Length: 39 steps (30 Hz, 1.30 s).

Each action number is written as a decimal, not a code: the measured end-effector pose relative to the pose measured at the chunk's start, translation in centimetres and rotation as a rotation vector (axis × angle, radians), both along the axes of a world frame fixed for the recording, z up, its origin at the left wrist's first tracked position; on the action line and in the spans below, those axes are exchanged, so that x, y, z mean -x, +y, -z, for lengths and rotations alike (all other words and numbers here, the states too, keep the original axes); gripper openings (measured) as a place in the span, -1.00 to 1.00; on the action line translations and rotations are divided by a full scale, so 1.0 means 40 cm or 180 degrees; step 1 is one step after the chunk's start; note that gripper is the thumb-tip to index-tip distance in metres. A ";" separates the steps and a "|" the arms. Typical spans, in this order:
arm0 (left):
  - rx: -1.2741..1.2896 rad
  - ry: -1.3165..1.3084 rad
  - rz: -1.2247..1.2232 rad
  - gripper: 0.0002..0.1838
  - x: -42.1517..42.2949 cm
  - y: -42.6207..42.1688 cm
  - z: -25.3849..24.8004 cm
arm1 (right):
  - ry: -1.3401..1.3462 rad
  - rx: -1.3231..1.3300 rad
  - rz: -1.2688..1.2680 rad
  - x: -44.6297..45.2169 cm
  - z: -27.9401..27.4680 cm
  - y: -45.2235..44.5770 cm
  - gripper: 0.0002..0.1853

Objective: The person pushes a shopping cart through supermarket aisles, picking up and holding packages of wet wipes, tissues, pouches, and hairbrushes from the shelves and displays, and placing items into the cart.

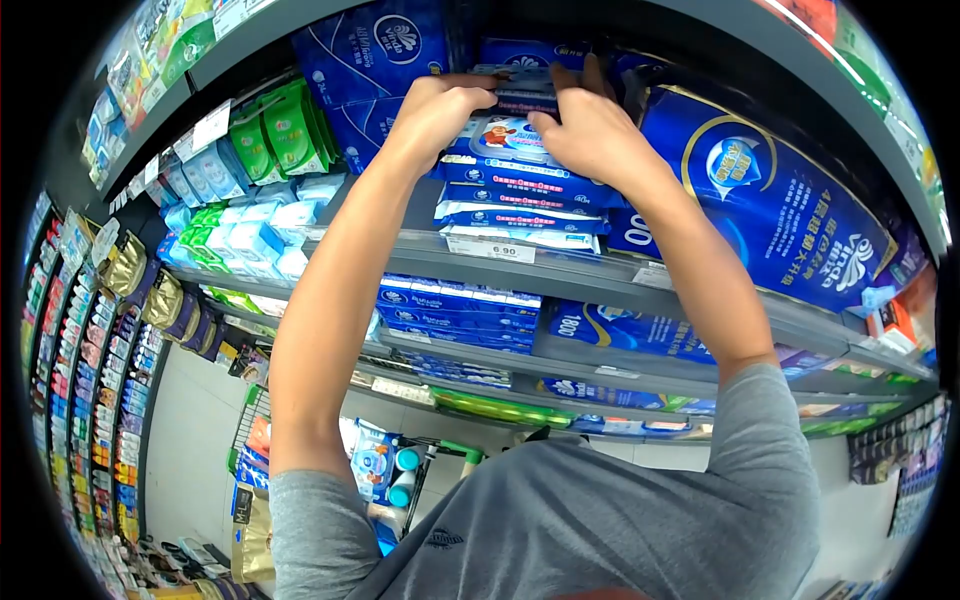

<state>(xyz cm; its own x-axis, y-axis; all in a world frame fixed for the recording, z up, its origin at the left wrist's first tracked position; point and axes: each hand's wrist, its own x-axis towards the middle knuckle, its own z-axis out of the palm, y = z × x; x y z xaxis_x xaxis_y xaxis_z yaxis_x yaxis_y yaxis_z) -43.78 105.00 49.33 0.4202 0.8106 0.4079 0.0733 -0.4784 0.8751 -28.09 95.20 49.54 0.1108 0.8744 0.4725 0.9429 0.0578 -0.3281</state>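
Observation:
Both arms reach into a shelf of blue paper goods. My left hand (pixel 436 112) is at the left end of a blue pack of wipes (pixel 527 104) deep on the shelf, fingers curled and partly hidden. At its right end is my right hand (pixel 590 128), thumb in front and fingers reaching over the back. The pack appears gripped between the two hands. Just in front lies a stack of wipes packs (pixel 520 188), the top one with a clear lid and a cartoon picture.
A large blue tissue package (pixel 770 190) stands at right, another blue package (pixel 365 75) at left. A price tag (pixel 492 250) fronts the shelf edge. Green packs (pixel 290 135) hang further left. Below stands a shopping cart (pixel 250 430) holding goods. More blue tissue packs (pixel 460 315) fill the lower shelf.

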 end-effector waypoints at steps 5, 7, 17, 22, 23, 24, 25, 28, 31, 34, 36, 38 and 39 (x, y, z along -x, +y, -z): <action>-0.1211 0.0912 -0.0425 -0.65 0.017 -0.059 0.002 | -0.1047 -0.0947 -0.0207 0.003 0.039 -0.031 -0.48; -0.1520 0.1083 -0.0443 -0.65 0.012 -0.060 0.015 | -0.0975 -0.0867 -0.0309 0.006 0.026 -0.044 -0.53; -0.2354 0.1051 -0.0867 -0.65 0.029 -0.051 0.030 | -0.0545 -0.1004 -0.0556 0.012 0.027 -0.036 -0.60; -0.2796 -0.0485 -0.1617 -0.75 0.155 -0.149 0.079 | -0.0335 -0.1672 -0.1673 0.046 0.037 -0.117 -0.68; -0.2743 -0.0584 -0.1753 -0.75 0.188 -0.167 0.106 | -0.0285 -0.1736 -0.1915 0.061 0.044 -0.127 -0.70; -0.2577 -0.0774 -0.1889 -0.73 0.221 -0.177 0.150 | -0.0062 -0.1532 -0.2096 0.087 0.049 -0.148 -0.74; -0.2400 -0.0948 -0.2003 -0.73 0.255 -0.191 0.205 | -0.0108 -0.1577 -0.2367 0.108 0.060 -0.150 -0.76; -0.1356 -0.0916 -0.2744 -0.71 0.345 -0.270 0.441 | 0.0764 -0.1519 -0.3284 0.223 0.166 -0.116 -0.81; -0.0216 -0.0203 -0.3458 -0.65 0.427 -0.408 0.757 | 0.1595 0.0515 -0.3579 0.364 0.379 -0.088 -0.83; 0.1228 0.0455 -0.4017 -0.56 0.485 -0.607 1.009 | 0.1617 0.2192 -0.3464 0.484 0.739 -0.002 -0.62; 0.1690 0.0552 -0.4417 -0.51 0.500 -0.712 1.063 | 0.1267 0.2480 -0.3459 0.533 0.922 0.022 -0.51; 0.1678 0.1007 -0.4770 -0.45 0.518 -0.788 1.104 | 0.1134 0.3143 -0.3146 0.576 1.040 0.022 -0.36; 0.1735 0.0823 -0.4813 -0.42 0.528 -0.803 1.107 | 0.1086 0.3191 -0.3220 0.600 1.086 0.019 -0.36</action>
<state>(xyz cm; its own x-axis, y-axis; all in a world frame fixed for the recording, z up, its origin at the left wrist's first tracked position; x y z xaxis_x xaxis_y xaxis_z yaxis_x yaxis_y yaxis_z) -64.89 72.88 5.03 -0.8409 0.5412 -0.0006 0.3260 0.5074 0.7976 -52.07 95.97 6.08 -0.7573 0.5851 -0.2902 0.5097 0.2517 -0.8227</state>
